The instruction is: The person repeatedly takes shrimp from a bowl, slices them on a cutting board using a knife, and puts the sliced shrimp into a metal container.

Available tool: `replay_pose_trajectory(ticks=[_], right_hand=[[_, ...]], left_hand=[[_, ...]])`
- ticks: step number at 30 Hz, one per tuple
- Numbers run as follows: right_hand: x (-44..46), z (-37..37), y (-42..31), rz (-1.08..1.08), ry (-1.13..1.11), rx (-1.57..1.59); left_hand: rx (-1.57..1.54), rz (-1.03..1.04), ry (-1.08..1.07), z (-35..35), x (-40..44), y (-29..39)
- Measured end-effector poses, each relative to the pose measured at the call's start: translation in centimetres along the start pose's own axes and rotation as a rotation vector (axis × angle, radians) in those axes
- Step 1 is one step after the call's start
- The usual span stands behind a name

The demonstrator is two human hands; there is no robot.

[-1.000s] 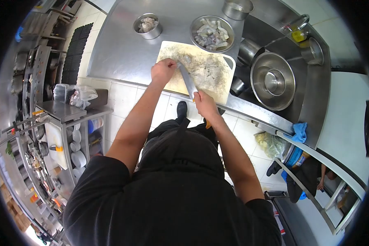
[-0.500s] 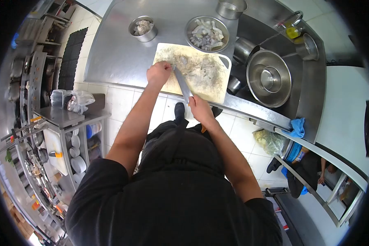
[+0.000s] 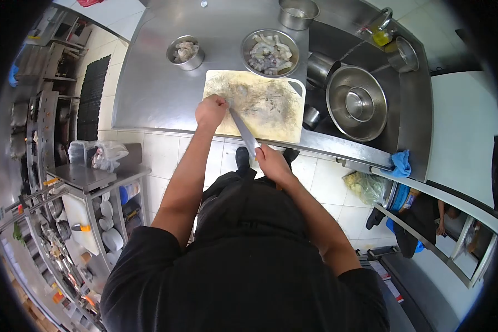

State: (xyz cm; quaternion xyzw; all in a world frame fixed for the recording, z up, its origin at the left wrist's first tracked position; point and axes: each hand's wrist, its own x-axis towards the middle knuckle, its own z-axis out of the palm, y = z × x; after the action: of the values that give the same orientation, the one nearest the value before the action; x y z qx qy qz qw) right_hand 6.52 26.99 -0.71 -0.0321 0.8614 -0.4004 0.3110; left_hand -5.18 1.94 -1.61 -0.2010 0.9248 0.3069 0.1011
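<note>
My right hand (image 3: 273, 164) grips a kitchen knife (image 3: 243, 131) by its handle, the blade slanting up and left over the cutting board. At the board's left side, my left hand (image 3: 211, 112) is closed in a pinch. Beside its fingertips, at the knife's tip, lies a small greyish, translucent piece that looks like a raw shrimp (image 3: 231, 103); the fingers partly hide it. The cutting board (image 3: 276, 124) is cream, stained with grey smears and bits. Behind it, a steel bowl (image 3: 245, 62) holds raw shrimp (image 3: 270, 53). A smaller steel pot (image 3: 192, 63) contains pale, shrimp-like pieces (image 3: 185, 51).
Right of the board is a sink (image 3: 392, 119) with a large steel bowl (image 3: 374, 124) and other pots. Another steel pot (image 3: 299, 17) stands at the back of the steel counter (image 3: 144, 94). A blue cloth (image 3: 400, 163) hangs at the sink's front edge. Another person's hand (image 3: 441, 228) shows at right.
The camera view has shifted slightly, so the board and bowls appear lower and further left. The knife tip stays close to my left fingertips, and both hands keep their grips.
</note>
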Motion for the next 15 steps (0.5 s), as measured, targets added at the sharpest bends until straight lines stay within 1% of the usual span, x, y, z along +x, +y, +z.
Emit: replay_pose_trajectory(ticks=[2,5,8,9,11,12,13,14,15], right_hand=[[-0.8,-0.4,0.6,-0.050,0.003,-0.087],[-2.7,-2.3,-0.1,0.007,0.029,-0.142],[-3.2,-4.6,-1.2,-0.005,0.165,-0.292],[-2.8,-5.1,-1.6,-0.028,0.244,-0.337],[-0.9,-5.2,-1.2,-0.079,0.404,-0.395],[0.3,-5.1,-0.5,-0.097,0.486,-0.435],[1.9,-5.0,0.4,-0.146,0.506,-0.466],[3.5,-4.8,1.3,-0.189,0.523,-0.498],[4.7,-4.5,1.9,-0.161,0.496,-0.539]], left_hand=[[0.031,0.008,-0.024,0.0,0.3,0.0],[0.020,0.071,0.000,0.6,0.6,-0.7],[0.016,0.184,0.037,0.8,0.5,-0.8],[0.018,0.227,0.045,0.6,0.2,-0.6],[0.148,0.365,0.040,0.0,-0.1,0.2],[0.143,0.432,-0.001,0.1,0.4,-0.3],[0.180,0.525,-0.003,0.0,0.5,-0.2],[0.194,0.518,-0.030,-0.3,0.4,0.3],[0.241,0.519,-0.052,-0.7,0.3,0.6]])
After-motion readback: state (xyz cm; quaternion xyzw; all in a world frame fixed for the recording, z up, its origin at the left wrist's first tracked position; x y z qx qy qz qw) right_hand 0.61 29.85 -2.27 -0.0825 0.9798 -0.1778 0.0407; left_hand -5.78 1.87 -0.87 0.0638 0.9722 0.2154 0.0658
